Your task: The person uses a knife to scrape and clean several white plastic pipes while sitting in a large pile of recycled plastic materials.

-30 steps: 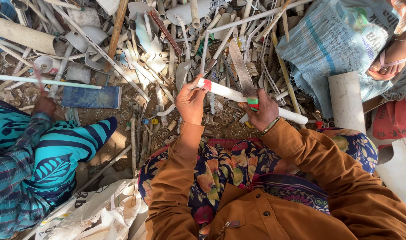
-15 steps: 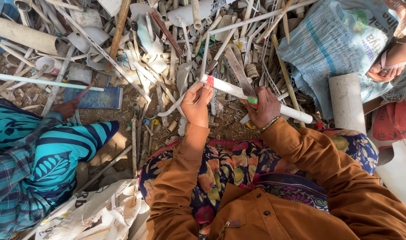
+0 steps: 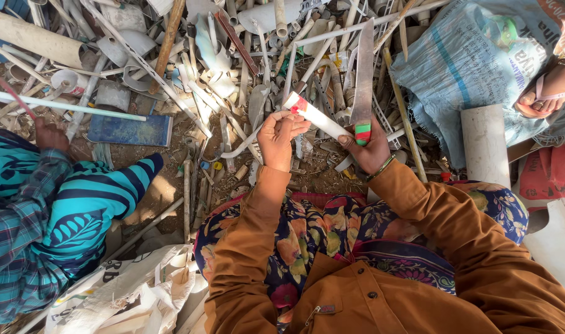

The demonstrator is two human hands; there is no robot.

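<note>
Status at this moment: the left hand (image 3: 281, 137) is clenched around the lower end of a short white pipe piece (image 3: 314, 117), just left of centre frame. The pipe piece slopes up to the left; its red-and-green taped tip projects above the fingers. The right hand (image 3: 368, 148) is clenched on the red-and-green handle of a long flat blade (image 3: 362, 77), which now stands nearly upright, point toward the top of the frame.

Change since the earlier frames: the blade previously lay low across the pipe piece beside the right hand; it is now raised clear. The white length that extended to the right past the right hand is no longer visible. Judgement: a cut or strip stroke appears completed, or the blade is being reset for another.

Position relative to grip: the pipe piece's right end lies just beside the right hand's knuckles, touching or nearly so; exact contact cannot be told.

Surroundings: a scrap pile (image 3: 233, 55) of pipes and strips fills the upper frame. Another person's hand (image 3: 50, 135), upper left, rests on debris.
</note>
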